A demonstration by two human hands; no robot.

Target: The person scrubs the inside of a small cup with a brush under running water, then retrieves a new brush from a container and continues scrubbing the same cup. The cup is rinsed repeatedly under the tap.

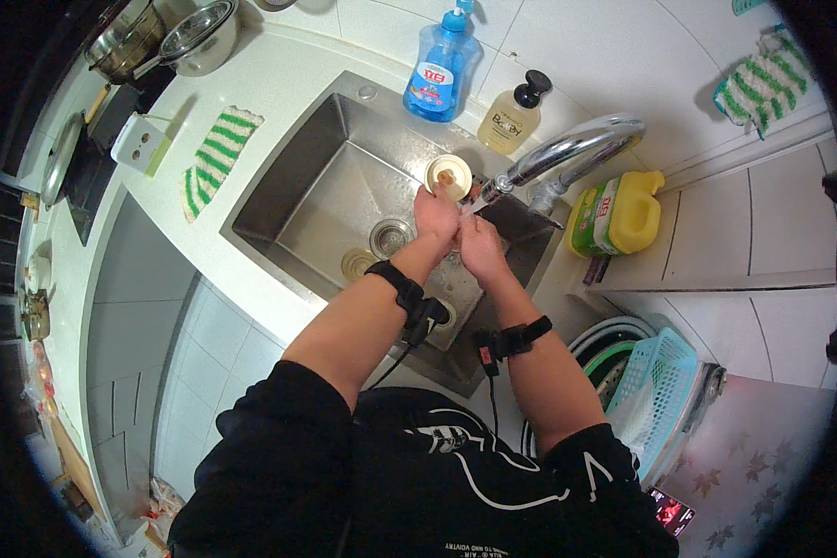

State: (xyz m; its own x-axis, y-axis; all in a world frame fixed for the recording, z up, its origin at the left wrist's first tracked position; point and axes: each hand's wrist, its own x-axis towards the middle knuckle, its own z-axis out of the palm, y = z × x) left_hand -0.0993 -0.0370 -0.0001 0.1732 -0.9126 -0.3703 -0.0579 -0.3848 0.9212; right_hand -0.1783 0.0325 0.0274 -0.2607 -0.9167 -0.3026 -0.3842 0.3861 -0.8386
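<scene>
Water runs from the chrome faucet (577,139) over my hands in the steel sink (293,177). My left hand (437,216) is closed just below a small round cream dish (434,167) with something brownish in it; whether it grips the dish is unclear. My right hand (481,244) is closed beside the left, almost touching it; what either holds is hidden. A metal drain strainer (391,237) shows left of my wrists. Black straps with cables circle both forearms.
Behind the sink stand a blue soap bottle (432,79) and pump bottle (507,121). A yellow jug (637,214) is right; a striped cloth (223,158), socket box (139,144) and pots (195,51) are left. Basins and a blue basket (651,381) sit lower right.
</scene>
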